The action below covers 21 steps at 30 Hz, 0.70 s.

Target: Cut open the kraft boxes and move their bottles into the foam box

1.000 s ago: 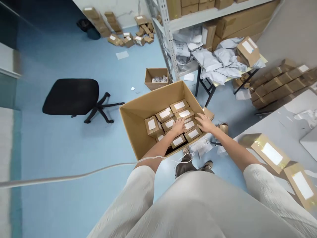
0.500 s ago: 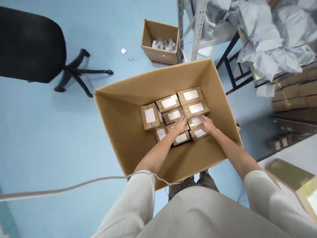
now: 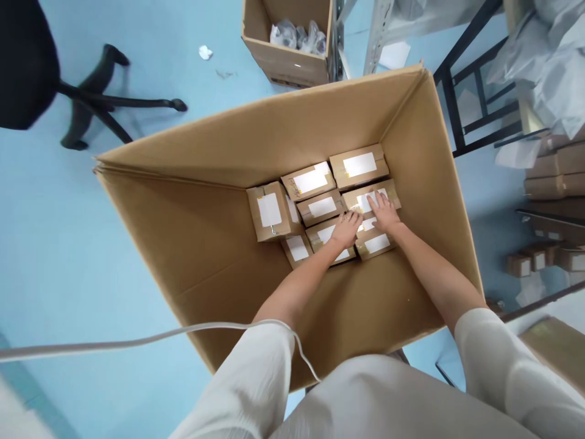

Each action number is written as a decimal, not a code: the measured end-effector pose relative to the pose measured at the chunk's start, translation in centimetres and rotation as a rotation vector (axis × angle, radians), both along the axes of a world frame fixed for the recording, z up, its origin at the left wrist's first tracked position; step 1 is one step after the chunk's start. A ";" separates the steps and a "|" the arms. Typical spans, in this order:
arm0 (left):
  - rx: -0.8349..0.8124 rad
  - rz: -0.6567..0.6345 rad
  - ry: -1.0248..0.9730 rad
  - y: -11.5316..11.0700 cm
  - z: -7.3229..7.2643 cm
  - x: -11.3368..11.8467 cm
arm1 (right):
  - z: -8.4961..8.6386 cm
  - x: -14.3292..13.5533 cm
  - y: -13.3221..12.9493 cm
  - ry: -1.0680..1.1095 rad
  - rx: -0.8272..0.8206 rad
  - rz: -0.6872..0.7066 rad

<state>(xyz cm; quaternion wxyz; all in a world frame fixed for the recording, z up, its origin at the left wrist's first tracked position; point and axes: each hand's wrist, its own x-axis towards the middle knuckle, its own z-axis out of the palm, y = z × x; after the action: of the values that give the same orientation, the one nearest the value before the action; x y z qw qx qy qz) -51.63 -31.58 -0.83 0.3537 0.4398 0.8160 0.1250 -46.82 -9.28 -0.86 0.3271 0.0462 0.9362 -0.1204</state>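
A large open cardboard box (image 3: 205, 268) stands in front of me, with several small brown boxes with white labels packed along its bottom. My right hand (image 3: 384, 212) lies with spread fingers on top of a labelled small box (image 3: 393, 190) near the right wall. Close beside it, my left hand (image 3: 347, 228) rests, fingers stretched out, over the small boxes in the middle. Its palm hides part of a labelled box (image 3: 315, 235). To the left, one small box (image 3: 256, 213) sits higher than its neighbours.
A black office chair (image 3: 27, 67) stands at upper left. Behind the large box are a smaller carton (image 3: 292, 64) holding plastic-wrapped things and a metal shelf post (image 3: 377, 36). Grey bags (image 3: 557, 79) hang at right. A white cable (image 3: 183, 330) crosses my left arm.
My view has come closer to the large box. My right hand has moved from the nearer small boxes onto one farther back; my left hand has shifted slightly right.
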 end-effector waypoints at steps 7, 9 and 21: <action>-0.045 -0.106 0.134 -0.2 1.3 1.7 | -1.8 -1.6 1.3 0.053 -0.041 0.097; -0.056 -0.118 0.141 -0.4 1.0 1.7 | -2.4 -1.8 2.2 0.066 -0.053 0.083; -0.050 0.119 0.113 -0.7 0.6 1.2 | -0.8 0.9 1.6 0.114 0.005 0.100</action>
<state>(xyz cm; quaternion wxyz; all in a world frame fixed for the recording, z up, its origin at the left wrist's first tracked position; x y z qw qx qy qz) -50.47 -32.31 -0.23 0.3102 0.3877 0.8622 0.1003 -45.89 -7.69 -1.68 0.2786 -0.0067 0.9547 -0.1042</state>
